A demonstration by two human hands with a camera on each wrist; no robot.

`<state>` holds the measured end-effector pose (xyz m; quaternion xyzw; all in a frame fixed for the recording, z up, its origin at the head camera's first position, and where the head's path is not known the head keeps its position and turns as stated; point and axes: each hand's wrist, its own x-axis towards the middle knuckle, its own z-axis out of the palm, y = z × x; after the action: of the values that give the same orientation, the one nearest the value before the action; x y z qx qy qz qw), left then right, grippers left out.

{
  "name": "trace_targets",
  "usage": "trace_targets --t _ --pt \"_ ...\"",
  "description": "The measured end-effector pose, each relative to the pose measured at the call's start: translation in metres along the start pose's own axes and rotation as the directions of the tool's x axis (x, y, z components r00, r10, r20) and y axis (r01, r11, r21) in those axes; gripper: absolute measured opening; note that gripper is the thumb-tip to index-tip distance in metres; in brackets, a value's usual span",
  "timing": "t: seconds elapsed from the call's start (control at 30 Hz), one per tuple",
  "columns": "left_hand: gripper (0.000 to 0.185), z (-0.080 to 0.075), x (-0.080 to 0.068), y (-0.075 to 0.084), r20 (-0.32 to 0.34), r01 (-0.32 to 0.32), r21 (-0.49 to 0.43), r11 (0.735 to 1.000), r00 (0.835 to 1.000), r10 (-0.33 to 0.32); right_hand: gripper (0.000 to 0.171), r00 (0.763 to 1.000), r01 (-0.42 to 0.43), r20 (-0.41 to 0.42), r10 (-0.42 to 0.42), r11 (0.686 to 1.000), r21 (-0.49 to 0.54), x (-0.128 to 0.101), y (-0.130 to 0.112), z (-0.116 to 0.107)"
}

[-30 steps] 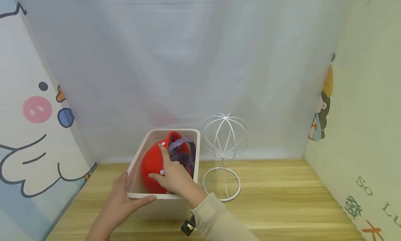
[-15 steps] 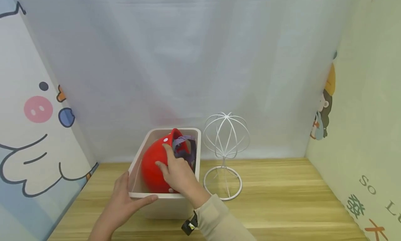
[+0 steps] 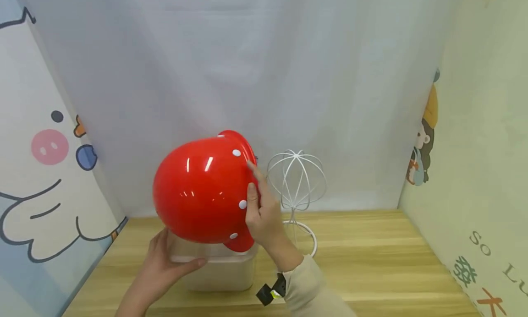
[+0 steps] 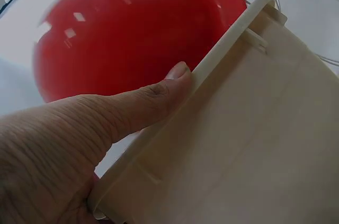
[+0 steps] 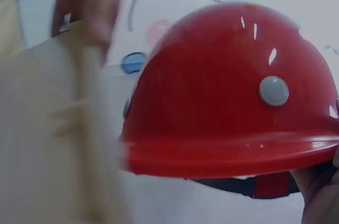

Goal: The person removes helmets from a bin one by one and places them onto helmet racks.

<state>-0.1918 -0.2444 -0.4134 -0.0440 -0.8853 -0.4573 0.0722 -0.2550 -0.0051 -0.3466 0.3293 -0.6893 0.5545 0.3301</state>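
Holding item: red safety helmet (image 3: 202, 193), glossy shell with white rivets, gripped at its brim by the right hand (image 3: 264, 216), fingers curled over the rim; raised clear above the bin, dome turned to the person's left. Bin: white plastic storage box (image 3: 222, 271) on the wooden tabletop (image 3: 371, 253), steadied by the left hand (image 3: 162, 266), thumb hooked over the near rim, fingers round the outer wall. Adjacent: white wire hat stand (image 3: 296, 188), upright, just right of the box. Backdrop: white curtain (image 3: 264, 79).
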Motion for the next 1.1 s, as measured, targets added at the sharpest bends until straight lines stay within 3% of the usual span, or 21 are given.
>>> trace_targets --t 0.1,0.2,0.3,0.5,0.57,0.67,0.8,0.87,0.93,1.0,1.1 --pt "0.1 0.002 0.003 -0.001 0.007 -0.037 -0.051 0.998 0.999 0.037 0.047 0.996 0.075 -0.066 -0.068 0.992 0.102 0.01 -0.013 -0.02" --pt "0.1 0.002 0.003 -0.004 0.024 0.008 -0.056 0.998 1.0 -0.007 0.046 0.984 0.116 -0.153 -0.09 0.978 0.172 0.016 -0.022 -0.037" --pt "0.106 0.002 0.001 -0.007 0.008 0.038 0.004 0.999 0.999 -0.038 0.044 0.972 0.115 -0.228 -0.064 0.969 0.217 0.02 -0.028 -0.054" --pt "0.095 0.003 0.005 -0.009 -0.022 -0.106 -0.005 0.994 0.994 0.106 0.042 0.952 0.072 -0.305 0.032 0.943 0.326 0.025 -0.034 -0.085" --pt "0.092 0.003 0.005 -0.008 -0.013 -0.113 -0.017 0.993 0.994 0.113 0.043 0.946 0.082 -0.319 0.052 0.916 0.394 0.028 -0.034 -0.094" --pt "0.092 0.003 0.003 -0.007 -0.024 -0.103 0.022 0.994 0.994 0.103 0.043 0.94 0.085 -0.325 0.104 0.85 0.52 0.03 -0.029 -0.104" --pt "0.094 0.004 0.002 -0.008 -0.038 -0.093 0.05 0.994 0.995 0.095 0.043 0.928 0.056 -0.307 0.211 0.735 0.676 0.03 -0.012 -0.113" --pt "0.096 0.005 0.001 -0.008 -0.043 -0.08 0.059 0.995 0.996 0.082 0.042 0.907 0.028 -0.309 0.286 0.69 0.723 0.03 0.0 -0.117" --pt "0.097 0.006 -0.001 -0.008 -0.05 -0.07 0.067 0.995 0.996 0.073 0.04 0.869 0.004 -0.321 0.377 0.643 0.766 0.03 0.012 -0.119" --pt "0.097 0.006 -0.002 -0.008 -0.057 -0.063 0.079 0.995 0.996 0.067 0.039 0.819 -0.021 -0.34 0.462 0.617 0.787 0.028 0.023 -0.12" --pt "0.096 0.006 -0.003 -0.006 -0.069 -0.073 0.097 0.993 0.994 0.08 0.038 0.751 -0.059 -0.365 0.551 0.607 0.793 0.025 0.037 -0.121"
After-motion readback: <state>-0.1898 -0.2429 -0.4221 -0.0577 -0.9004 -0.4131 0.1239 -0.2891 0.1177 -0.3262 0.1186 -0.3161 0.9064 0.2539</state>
